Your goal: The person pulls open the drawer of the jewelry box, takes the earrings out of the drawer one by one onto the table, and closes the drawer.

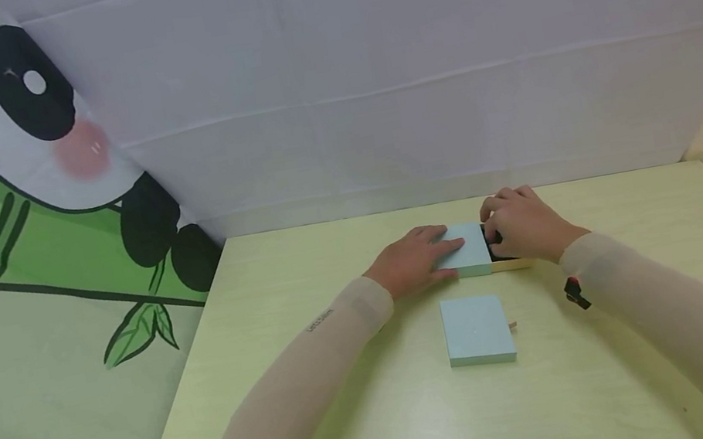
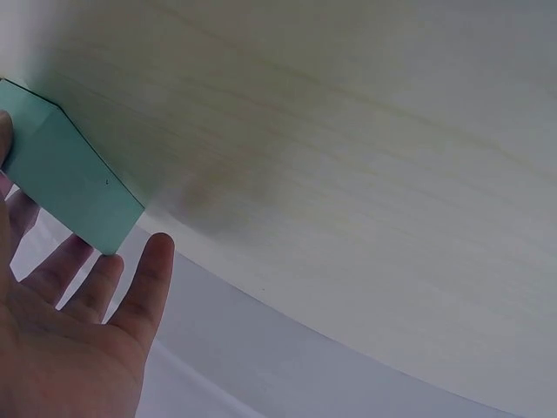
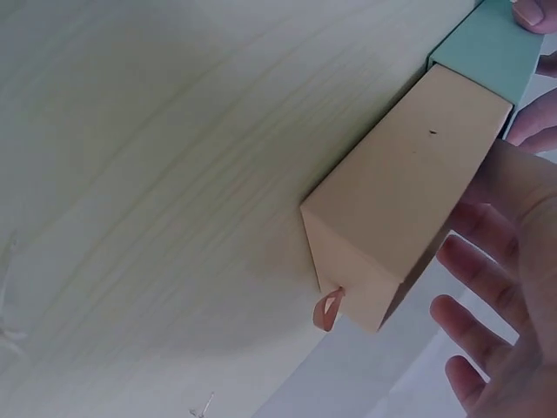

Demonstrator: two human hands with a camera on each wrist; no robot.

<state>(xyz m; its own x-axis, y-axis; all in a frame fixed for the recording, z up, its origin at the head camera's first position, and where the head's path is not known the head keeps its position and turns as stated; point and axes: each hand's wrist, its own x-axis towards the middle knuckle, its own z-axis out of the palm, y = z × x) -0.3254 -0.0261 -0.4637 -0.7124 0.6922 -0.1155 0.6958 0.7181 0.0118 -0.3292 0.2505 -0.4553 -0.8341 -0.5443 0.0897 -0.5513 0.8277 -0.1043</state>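
A drawer box lies on its side-open sleeve, a light blue cover (image 1: 470, 253) with a beige drawer (image 3: 405, 165) pulled partway out to the right. The drawer's inside is black, and a small ribbon loop (image 3: 327, 309) hangs from its end. My left hand (image 1: 412, 262) holds the blue cover, thumb on the near side and fingers spread across the top and far side. Over the drawer's open part is my right hand (image 1: 525, 224), its thumb and forefinger reaching inside. What those fingertips touch is hidden.
A second light blue box (image 1: 477, 331), closed, with a ribbon tab at its right, lies nearer on the pale wooden table (image 1: 392, 408). A white cloth (image 1: 371, 90) hangs behind the table's far edge. A printed cloth (image 1: 32, 370) is at the left.
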